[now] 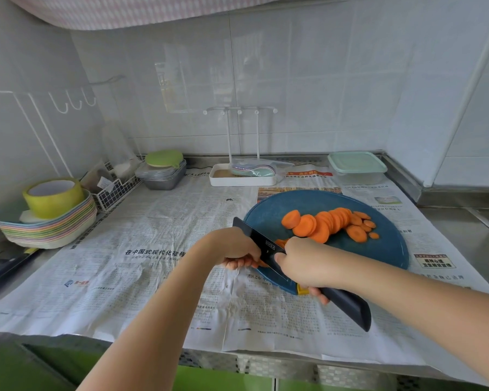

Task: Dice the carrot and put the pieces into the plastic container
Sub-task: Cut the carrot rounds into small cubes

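Observation:
Several orange carrot slices [329, 224] lie fanned across a round blue cutting board [384, 249]. My right hand [308, 265] grips the dark handle of a black knife [261, 244], whose blade runs up and left over the board's near-left edge. My left hand [233, 251], fingers curled, holds the last carrot piece [261, 263] against the blade; most of that piece is hidden. The plastic container [357, 167], with a pale green lid on it, stands at the back right by the wall.
Newspaper [158, 249] covers the counter. A stack of pastel plates [48, 230] with tape rolls is at the left, a wire basket [116, 190] and grey trays [163, 174] behind, a white rack tray [243, 176] at the back centre. Steel counter edge lies right.

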Demonstrator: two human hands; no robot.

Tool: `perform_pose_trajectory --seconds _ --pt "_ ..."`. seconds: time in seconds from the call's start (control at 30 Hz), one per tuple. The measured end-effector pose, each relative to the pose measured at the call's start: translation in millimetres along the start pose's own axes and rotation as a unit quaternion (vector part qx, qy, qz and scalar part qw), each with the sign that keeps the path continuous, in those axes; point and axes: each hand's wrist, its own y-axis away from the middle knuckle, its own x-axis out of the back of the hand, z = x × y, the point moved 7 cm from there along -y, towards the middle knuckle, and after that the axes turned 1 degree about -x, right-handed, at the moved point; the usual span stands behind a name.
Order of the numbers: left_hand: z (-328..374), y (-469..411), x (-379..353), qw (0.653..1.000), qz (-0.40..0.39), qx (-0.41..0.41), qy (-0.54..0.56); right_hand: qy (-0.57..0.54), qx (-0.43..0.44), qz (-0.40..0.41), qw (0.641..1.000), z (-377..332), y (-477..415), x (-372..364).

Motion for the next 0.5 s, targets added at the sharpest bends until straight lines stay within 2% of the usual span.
perform_pose_trajectory --seconds 0.3,0.5 --pt "-4.4 0.3 0.9 0.999 -0.009 -0.019 0.036 -0.058 -0.017 0.003 0.998 1.4 -3.3 -7.6" --pt "-9.8 2.9 -5.2 0.999 0.008 0.011 0.041 -0.094 -0.018 0.028 0.995 2.6 -2.7 -12.5"
